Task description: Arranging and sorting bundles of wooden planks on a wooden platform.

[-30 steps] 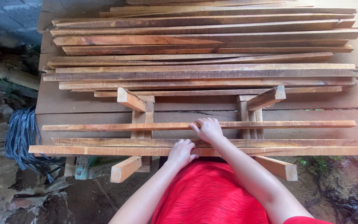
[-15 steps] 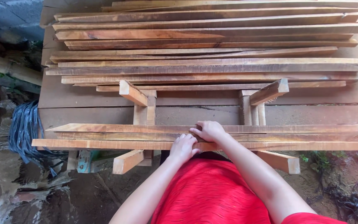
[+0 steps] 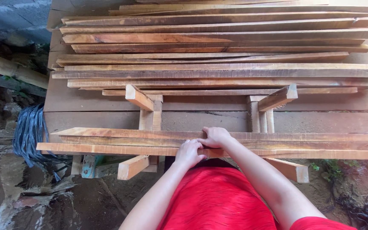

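Three long wooden slats lie side by side across two wooden V-shaped supports [image 3: 143, 106] at the near edge of a brown worktable [image 3: 218, 119]. My left hand [image 3: 188, 154] grips the nearest slat [image 3: 107, 149] at its middle, fingers curled over its edge. My right hand [image 3: 215, 137] rests just beyond it, fingers closed over the middle slat [image 3: 299, 145] and touching the far slat [image 3: 120, 133]. The two hands touch each other. I wear a red top.
A stack of many long wooden slats [image 3: 218, 51] covers the far half of the table. The second support [image 3: 273, 104] stands to the right. A bundle of dark blue strapping [image 3: 28, 134] hangs at the table's left. Dirt, debris and a log lie on the ground.
The far slat has slid toward me and now lies tight against the other two. My right hand came back with it and now meets my left hand.
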